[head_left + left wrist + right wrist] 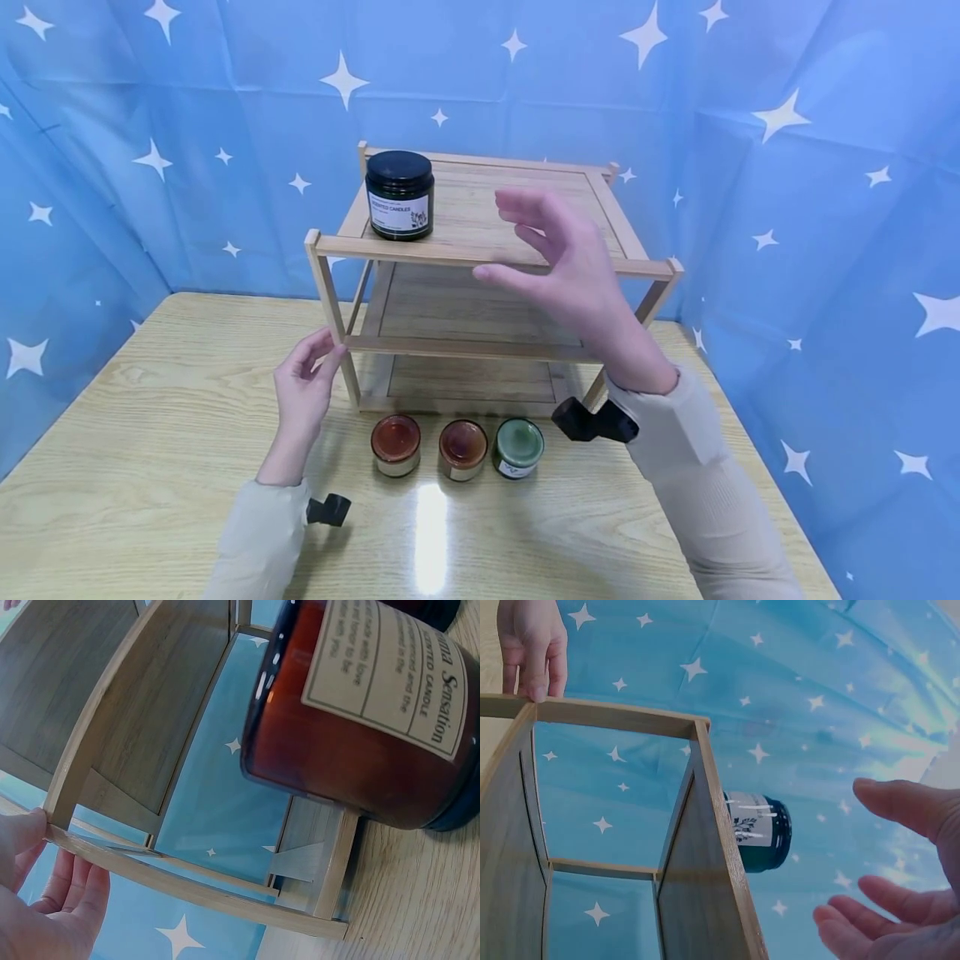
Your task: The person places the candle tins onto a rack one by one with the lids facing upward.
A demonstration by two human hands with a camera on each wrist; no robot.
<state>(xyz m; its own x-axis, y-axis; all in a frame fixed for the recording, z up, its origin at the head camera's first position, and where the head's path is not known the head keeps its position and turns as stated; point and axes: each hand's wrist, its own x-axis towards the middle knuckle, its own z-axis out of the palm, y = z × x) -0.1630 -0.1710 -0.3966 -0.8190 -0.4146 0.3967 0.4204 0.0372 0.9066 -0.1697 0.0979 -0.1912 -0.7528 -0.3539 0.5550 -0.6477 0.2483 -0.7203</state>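
A wooden three-tier rack (465,304) stands on the table. My left hand (303,387) grips its front left post at the middle tier, thumb and fingers around the wood (64,784). On the top tier, at the left, sits a dark scented candle jar (401,200) with a black lid and a white label. My right hand (570,267) is raised in front of the top tier, to the right of that jar, its fingers and thumb spread apart and nothing between them. In the right wrist view the dark jar (761,832) appears beyond the rack's edge.
Three candle jars stand in a row before the rack: a red one (395,446), a reddish-brown one (462,450) and a green one (518,447). A labelled amber candle jar (360,750) looms close in the left wrist view. Blue star-patterned cloth (247,117) hangs behind.
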